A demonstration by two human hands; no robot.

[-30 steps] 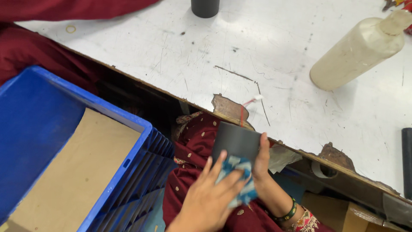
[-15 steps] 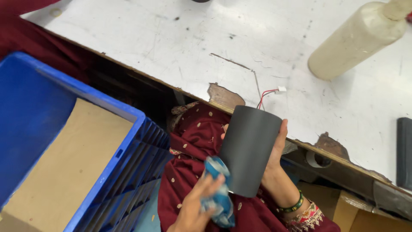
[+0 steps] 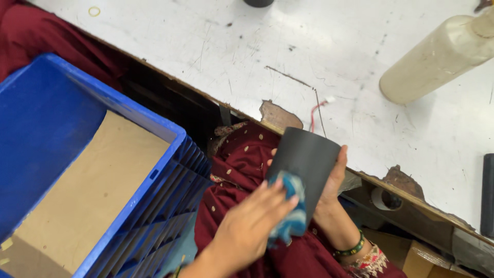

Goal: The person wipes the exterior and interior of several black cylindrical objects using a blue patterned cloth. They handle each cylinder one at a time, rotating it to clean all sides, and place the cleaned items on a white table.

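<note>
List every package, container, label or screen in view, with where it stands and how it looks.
Blue plastic crate: at left beside the lap, ribbed walls, brown cardboard sheet lining its bottom.
Cream plastic bottle: lying on the white table at upper right, cylindrical, grimy.
Cardboard box: under the table edge at lower right, brown, only partly seen.
No labels or screens show.

A tall cream plastic bottle (image 3: 437, 56) lies tilted at far right on the white table (image 3: 206, 46). A brown cardboard box (image 3: 419, 257) sits under its near-right edge.
</note>
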